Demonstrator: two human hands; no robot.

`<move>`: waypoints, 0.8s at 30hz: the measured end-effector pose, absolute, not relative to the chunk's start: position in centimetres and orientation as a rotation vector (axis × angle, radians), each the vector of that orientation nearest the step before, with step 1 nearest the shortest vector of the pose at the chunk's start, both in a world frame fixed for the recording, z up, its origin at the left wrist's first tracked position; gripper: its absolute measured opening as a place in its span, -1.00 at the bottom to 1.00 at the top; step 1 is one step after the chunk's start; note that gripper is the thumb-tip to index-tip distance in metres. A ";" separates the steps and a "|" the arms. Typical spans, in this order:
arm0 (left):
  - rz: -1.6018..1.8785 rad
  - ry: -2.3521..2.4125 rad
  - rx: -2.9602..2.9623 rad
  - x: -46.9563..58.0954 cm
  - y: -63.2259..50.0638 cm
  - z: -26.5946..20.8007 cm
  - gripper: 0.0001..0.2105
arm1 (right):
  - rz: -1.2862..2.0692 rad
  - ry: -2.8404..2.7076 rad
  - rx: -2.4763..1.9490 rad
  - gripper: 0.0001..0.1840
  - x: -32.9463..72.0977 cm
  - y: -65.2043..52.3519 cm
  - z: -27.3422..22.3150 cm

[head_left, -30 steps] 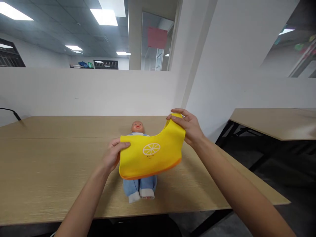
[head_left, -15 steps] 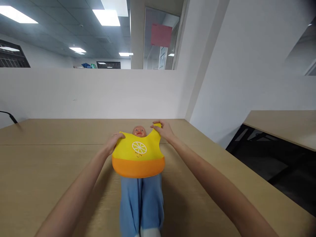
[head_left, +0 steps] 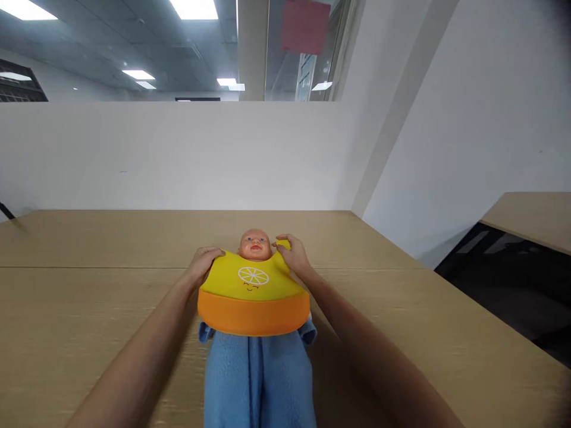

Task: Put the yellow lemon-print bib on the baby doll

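A yellow baby bib (head_left: 254,285) with an orange catch pocket, a white citrus slice and a small smiling face lies over the chest of a baby doll (head_left: 254,245). The doll is on its back, its head toward the wall, dressed in blue fleece trousers (head_left: 259,380). My left hand (head_left: 206,263) is closed on the bib's upper left corner. On the other side, my right hand (head_left: 292,252) pinches the upper right strap beside the doll's head. The bib covers the doll's torso and most of its arms.
A wooden table (head_left: 111,333) carries the doll, with a seam running across it. Behind stands a low white partition (head_left: 187,160). At far left a black cable (head_left: 6,211) shows. Another table (head_left: 539,217) stands to the right, with a dark space beneath.
The bib has come down onto the doll's chest with both hands still on it. More of the doll's head and the ends of its sleeves now show. My view has tilted lower.
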State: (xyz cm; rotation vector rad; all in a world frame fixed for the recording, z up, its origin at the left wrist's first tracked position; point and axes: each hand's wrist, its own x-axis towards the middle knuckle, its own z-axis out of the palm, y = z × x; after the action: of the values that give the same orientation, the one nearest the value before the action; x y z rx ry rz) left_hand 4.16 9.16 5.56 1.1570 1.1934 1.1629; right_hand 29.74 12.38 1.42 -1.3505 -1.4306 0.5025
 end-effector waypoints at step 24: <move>0.938 1.206 1.169 5.9 12.1 4.8 -0.89 | 0.620 -1.478 -1.541 -0.58 29.6 14.5 -2.0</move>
State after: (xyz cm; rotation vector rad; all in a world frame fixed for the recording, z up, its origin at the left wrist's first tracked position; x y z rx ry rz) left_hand 5.93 12.08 4.77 1.1694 1.2058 0.9382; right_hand 29.55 14.45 -1.98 -1.5408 -1.4778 0.6203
